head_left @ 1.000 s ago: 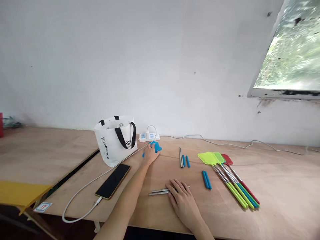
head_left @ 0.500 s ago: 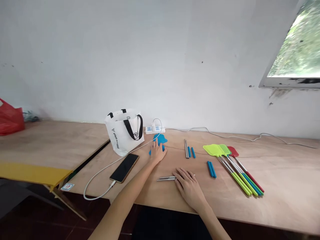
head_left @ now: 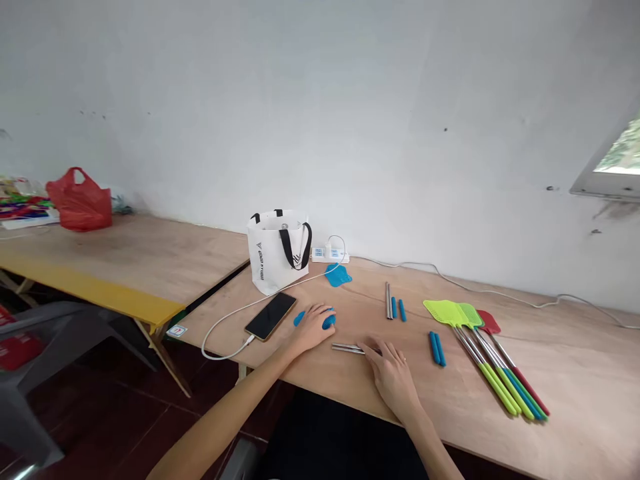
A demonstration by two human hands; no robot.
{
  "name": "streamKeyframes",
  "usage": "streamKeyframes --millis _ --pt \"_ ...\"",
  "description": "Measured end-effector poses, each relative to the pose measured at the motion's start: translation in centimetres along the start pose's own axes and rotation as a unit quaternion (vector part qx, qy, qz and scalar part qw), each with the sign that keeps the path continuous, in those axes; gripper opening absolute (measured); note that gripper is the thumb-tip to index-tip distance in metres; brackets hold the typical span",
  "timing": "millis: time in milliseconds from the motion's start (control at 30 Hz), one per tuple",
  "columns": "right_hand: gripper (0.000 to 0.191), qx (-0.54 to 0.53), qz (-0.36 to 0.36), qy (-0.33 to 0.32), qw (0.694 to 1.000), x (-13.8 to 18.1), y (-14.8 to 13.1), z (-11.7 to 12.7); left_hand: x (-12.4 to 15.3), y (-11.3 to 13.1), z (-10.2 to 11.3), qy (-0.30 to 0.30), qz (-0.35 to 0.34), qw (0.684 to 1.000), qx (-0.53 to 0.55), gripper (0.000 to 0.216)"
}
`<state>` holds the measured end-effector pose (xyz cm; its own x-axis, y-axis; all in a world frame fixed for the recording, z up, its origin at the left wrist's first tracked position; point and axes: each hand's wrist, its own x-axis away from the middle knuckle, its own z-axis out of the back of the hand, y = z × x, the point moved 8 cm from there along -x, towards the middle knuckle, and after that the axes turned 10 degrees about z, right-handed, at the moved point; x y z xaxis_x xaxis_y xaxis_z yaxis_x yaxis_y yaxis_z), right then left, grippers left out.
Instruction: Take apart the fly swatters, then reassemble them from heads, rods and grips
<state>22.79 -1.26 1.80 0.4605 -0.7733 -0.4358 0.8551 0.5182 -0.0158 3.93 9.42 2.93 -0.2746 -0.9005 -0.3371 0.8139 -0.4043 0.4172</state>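
Observation:
My left hand [head_left: 313,328] lies curled over a blue plastic piece [head_left: 299,318] on the wooden table [head_left: 575,373]; blue shows on both sides of the fingers. It sits just right of a black phone [head_left: 271,315]. My right hand [head_left: 389,373] rests flat, fingers stretched, with its fingertips on two thin metal rods [head_left: 346,348] near the table's front edge. A second blue plastic piece [head_left: 339,275] lies farther back by the power strip [head_left: 330,254].
A white tote bag [head_left: 278,250] stands behind the phone, whose white cable [head_left: 220,327] loops off the front edge. More rods and blue sleeves [head_left: 394,308], two blue sleeves [head_left: 437,347] and several fly swatters [head_left: 493,363] lie to the right. A red bag [head_left: 80,200] sits on the left table.
My left hand has come back from near the power strip toward the front edge with a blue piece under it. The view has swung left. My right hand stays on the rods.

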Motion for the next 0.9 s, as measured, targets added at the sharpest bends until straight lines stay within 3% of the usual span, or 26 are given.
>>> streamKeyframes --millis 167,267,467,633,767,900 --pt "0.045 -0.009 -0.013 0.023 1.000 0.3 0.7 -0.4 1.7 -0.5 0.3 -0.048 0.029 0.998 0.040 0.042" --pt "0.043 -0.010 -0.023 0.030 0.999 0.8 1.2 -1.1 2.3 -0.5 0.9 -0.047 0.047 0.996 0.057 0.051" --pt "0.045 -0.023 -0.036 -0.002 0.999 2.1 2.2 -1.4 2.7 0.4 1.7 -0.036 0.026 0.997 0.060 0.040" --pt "0.062 -0.070 -0.014 -0.046 0.996 2.0 3.3 -0.2 3.0 0.7 2.0 -0.023 0.015 0.998 0.064 0.035" --pt "0.078 -0.077 -0.035 -0.016 0.996 2.0 3.7 0.8 3.3 1.0 2.6 -0.043 -0.005 0.995 0.094 0.020" --pt "0.075 -0.109 -0.024 0.020 0.994 2.1 3.1 1.4 2.7 1.1 2.8 -0.051 -0.001 0.993 0.105 0.026"
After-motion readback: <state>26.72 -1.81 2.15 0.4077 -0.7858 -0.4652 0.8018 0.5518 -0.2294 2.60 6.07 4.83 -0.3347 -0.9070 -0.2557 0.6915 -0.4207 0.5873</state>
